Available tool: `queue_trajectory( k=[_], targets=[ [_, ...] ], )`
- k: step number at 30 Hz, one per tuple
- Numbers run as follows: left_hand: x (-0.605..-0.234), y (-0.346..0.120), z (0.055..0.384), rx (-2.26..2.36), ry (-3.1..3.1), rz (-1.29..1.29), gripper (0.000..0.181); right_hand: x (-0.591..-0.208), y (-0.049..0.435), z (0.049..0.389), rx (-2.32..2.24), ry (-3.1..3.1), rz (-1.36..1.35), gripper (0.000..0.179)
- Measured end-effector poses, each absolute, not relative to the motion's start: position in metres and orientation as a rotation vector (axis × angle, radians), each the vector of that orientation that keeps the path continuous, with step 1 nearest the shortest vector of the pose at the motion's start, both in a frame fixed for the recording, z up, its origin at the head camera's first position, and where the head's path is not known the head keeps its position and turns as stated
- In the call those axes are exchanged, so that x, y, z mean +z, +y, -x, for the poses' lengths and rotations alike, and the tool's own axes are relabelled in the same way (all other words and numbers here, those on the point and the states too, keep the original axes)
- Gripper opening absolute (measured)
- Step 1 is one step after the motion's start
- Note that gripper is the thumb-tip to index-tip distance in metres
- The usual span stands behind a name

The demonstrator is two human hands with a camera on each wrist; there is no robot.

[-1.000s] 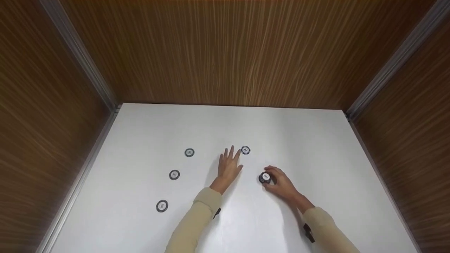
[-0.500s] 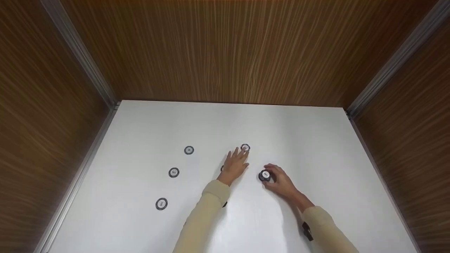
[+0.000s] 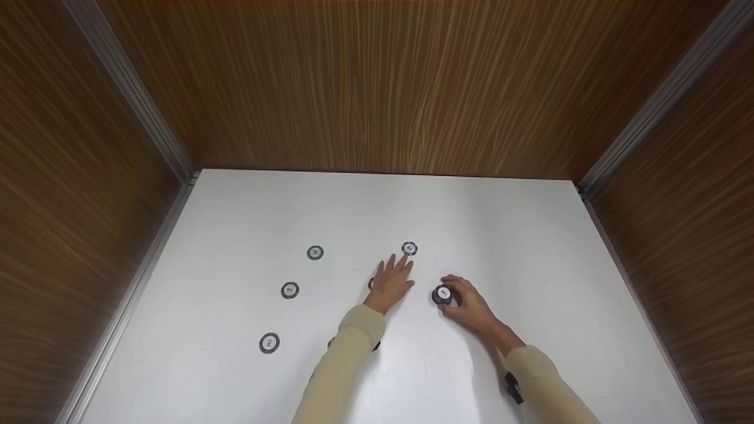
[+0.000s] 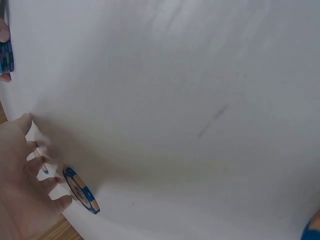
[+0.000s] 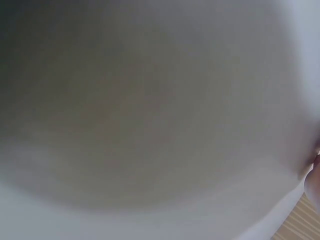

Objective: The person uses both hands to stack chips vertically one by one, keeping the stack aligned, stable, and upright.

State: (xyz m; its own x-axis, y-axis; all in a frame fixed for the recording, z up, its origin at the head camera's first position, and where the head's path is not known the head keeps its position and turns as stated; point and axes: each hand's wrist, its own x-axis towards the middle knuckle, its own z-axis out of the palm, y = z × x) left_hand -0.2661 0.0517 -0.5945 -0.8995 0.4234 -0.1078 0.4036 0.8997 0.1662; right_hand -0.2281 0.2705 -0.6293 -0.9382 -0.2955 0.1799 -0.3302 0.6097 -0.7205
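Observation:
My left hand (image 3: 392, 285) reaches over the white table with its fingers straight and spread. The fingertips are at the near edge of a poker chip (image 3: 409, 248); whether they touch it I cannot tell. A second poker chip (image 3: 371, 283) peeks out at the hand's left side; the left wrist view shows a chip (image 4: 80, 190) beside the fingers. To the right, my right hand (image 3: 470, 303) grips a short stack of dark poker chips (image 3: 442, 294) between thumb and fingers. Only a fingertip (image 5: 314, 185) of it appears in the right wrist view.
Three dark poker chips lie apart on the left: a far chip (image 3: 315, 252), a middle chip (image 3: 290, 290) and a near chip (image 3: 269, 343). Another chip (image 3: 331, 341) is mostly hidden by my left sleeve. Wood-grain panels (image 3: 377, 88) enclose the white table (image 3: 500, 218).
My left hand moved right, its fingers passing over the far right chip, then drew back slightly, uncovering that chip. A chip at its left side came into sight. My right hand stayed at the stack.

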Motion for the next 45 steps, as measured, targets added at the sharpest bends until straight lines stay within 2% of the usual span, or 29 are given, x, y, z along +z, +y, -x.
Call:
queue_trajectory(
  k=[8, 27, 32, 37, 38, 40, 43, 45],
  targets=[
    [-0.597, 0.063, 0.271, 0.188, 2.988, -0.672, 0.062, -0.629, 0.271, 0.227, 1.249, -2.791, -0.531, 0.051],
    [-0.603, 0.065, 0.277, 0.156, 3.024, -0.688, 0.054, -0.631, 0.263, 0.229, 1.260, -2.786, -0.549, 0.049],
    [-0.601, 0.066, 0.278, 0.096, 3.126, -0.745, 0.046, -0.632, 0.264, 0.230, 1.252, -2.778, -0.574, 0.049],
    [-0.605, 0.068, 0.283, -0.038, 3.205, -0.798, 0.022, -0.632, 0.265, 0.232, 1.260, -2.775, -0.588, 0.049],
    [-0.610, 0.070, 0.285, -0.038, 3.223, -0.801, 0.019, -0.632, 0.265, 0.232, 1.263, -2.772, -0.589, 0.049],
    [-0.645, 0.074, 0.301, -0.035, 3.227, -0.784, 0.020, -0.630, 0.265, 0.232, 1.267, -2.777, -0.586, 0.049],
    [-0.714, 0.082, 0.331, 0.024, 3.243, -0.739, 0.026, -0.629, 0.265, 0.232, 1.268, -2.794, -0.571, 0.048],
    [-0.743, 0.084, 0.342, 0.034, 3.264, -0.723, 0.027, -0.629, 0.265, 0.231, 1.265, -2.811, -0.552, 0.047]
  ],
)
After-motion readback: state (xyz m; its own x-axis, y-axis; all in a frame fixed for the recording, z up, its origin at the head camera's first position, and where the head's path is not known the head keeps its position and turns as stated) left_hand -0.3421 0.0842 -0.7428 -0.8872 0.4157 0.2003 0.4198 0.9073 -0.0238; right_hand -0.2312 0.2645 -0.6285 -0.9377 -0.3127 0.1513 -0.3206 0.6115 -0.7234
